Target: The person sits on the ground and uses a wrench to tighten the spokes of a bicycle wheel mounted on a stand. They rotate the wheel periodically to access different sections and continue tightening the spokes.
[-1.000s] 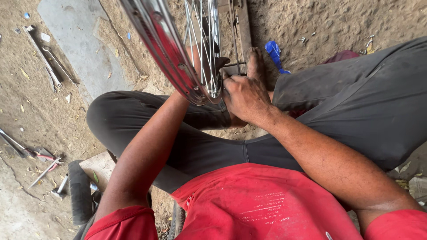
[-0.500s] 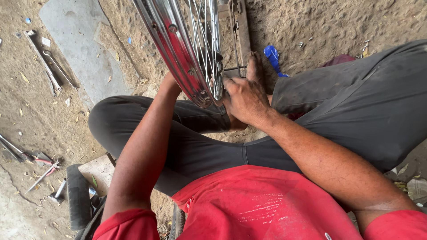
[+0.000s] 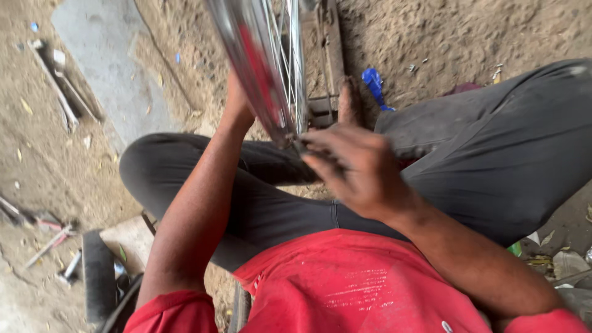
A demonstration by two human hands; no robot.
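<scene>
Gripping the wheel rim (image 3: 262,80) at twelve o'clock, left hand (image 3: 237,102) steadies it; right hand (image 3: 354,166) fingers (image 3: 324,140) pinch narrowly at a spoke (image 3: 295,68).

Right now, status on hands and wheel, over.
Left hand behind the wheel rim, grip hidden. Right hand blurred, fingertips at the spokes. Wheel upright between the knees. Nothing blocking.

Person sitting on dirt ground, knees spread, wearing red shirt (image 3: 345,283) and dark trousers (image 3: 493,160). Bicycle wheel rim (image 3: 250,61) standing upright between legs, spokes (image 3: 287,55) showing. Left hand (image 3: 237,102) reaching behind rim, mostly hidden. Right hand (image 3: 354,166) blurring at rim's lower edge, fingers touching spokes. Blue object (image 3: 373,83) lying near trousers. Metal tools (image 3: 46,237) lying scattered on ground, well apart.
</scene>
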